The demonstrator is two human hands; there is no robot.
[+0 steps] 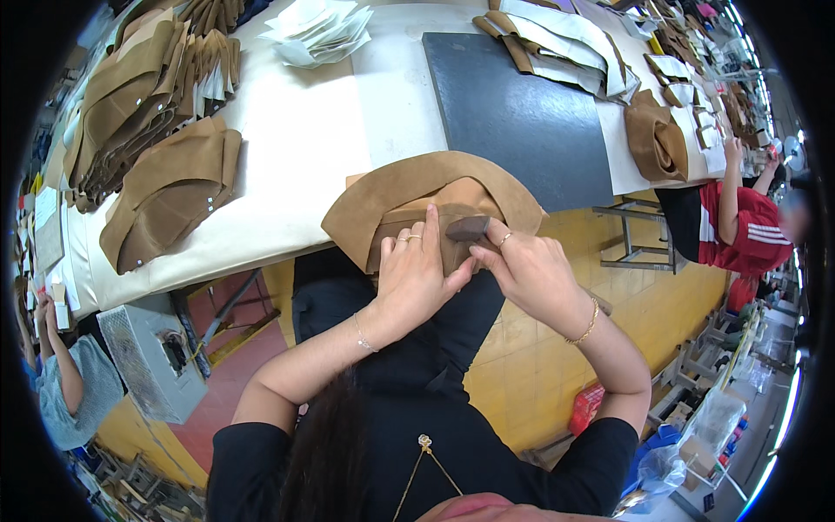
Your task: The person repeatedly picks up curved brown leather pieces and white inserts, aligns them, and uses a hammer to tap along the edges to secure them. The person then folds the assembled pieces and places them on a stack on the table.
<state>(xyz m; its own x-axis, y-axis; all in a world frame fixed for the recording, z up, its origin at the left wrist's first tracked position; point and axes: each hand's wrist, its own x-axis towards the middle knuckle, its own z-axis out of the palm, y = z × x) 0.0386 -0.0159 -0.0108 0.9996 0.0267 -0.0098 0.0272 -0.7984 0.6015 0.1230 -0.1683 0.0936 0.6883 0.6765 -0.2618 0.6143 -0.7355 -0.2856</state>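
Observation:
A brown suede piece (500, 187) with a broad curved band and a paler underside lies before me, over the table's front edge and my lap. My left hand (412, 277) holds it from the left, index finger stretched along its inner part and the other fingers bent on it. My right hand (532, 271) pinches at its right inner part. A small dark brown piece (468, 229) with a rounded end sticks out by the right index finger. Whether it is loose or part of the suede I cannot tell.
Brown suede pieces (178, 187) lie stacked at left on the pale table (304, 130). White sheets (317, 33) lie at the back, beside a dark flat board (522, 122). More pieces (657, 139) lie at right. People sit at both sides, near a stool (639, 235) and a grey metal box (152, 361).

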